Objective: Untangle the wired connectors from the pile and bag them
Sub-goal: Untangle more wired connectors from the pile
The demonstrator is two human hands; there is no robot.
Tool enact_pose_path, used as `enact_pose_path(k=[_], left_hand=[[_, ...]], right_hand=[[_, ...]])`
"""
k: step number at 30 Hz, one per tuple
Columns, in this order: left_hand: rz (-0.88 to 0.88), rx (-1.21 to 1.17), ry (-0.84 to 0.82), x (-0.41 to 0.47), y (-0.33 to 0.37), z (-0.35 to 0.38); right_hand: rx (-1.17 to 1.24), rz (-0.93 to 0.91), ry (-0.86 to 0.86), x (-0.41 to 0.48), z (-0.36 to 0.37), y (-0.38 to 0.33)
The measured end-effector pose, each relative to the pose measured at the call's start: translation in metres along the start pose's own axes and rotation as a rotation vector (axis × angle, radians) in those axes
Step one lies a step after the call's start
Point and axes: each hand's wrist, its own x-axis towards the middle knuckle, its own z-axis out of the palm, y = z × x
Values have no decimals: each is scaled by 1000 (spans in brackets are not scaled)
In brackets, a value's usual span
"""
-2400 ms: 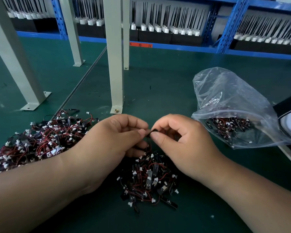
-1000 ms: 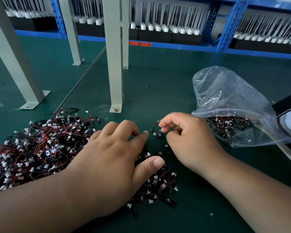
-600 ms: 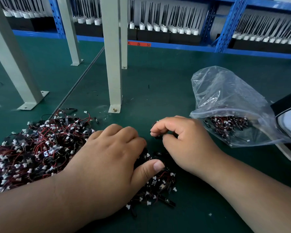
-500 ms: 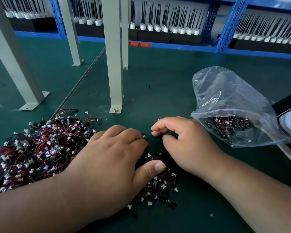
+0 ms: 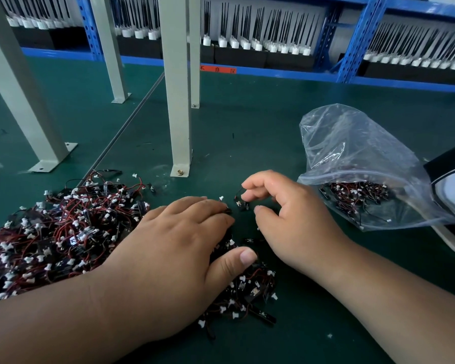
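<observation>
A big tangle of red-and-black wired connectors (image 5: 63, 227) lies at the left of the green table. A smaller pile (image 5: 247, 290) sits in front of me, and my left hand (image 5: 179, 245) presses flat on it with straight fingers. Just beyond it, my right hand (image 5: 286, 219) curls its fingertips round a single wired connector (image 5: 241, 204) low over the table. A clear zip bag (image 5: 352, 153) lies at the right, mouth toward me, with several connectors (image 5: 357, 195) inside.
Grey metal posts (image 5: 179, 101) stand bolted to the table behind the piles, one slanted at the far left (image 5: 24, 101). Blue shelving (image 5: 273, 72) with rows of black antennas runs along the back. A white and black object (image 5: 452, 185) lies against the bag at the right edge.
My left hand dropped from pinching a connector together with the right hand to lying flat on the small pile. My right hand has drawn one connector away from the pile.
</observation>
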Motion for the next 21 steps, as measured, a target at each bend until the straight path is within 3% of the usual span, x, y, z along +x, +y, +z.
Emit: enact_pose_path(k=[12, 21], left_hand=[[-4, -121, 60, 0, -3, 1], [255, -233, -13, -1, 0, -6]], right_hand=[[-44, -7, -45, 1, -2, -4], [-73, 44, -5, 3, 0, -4]])
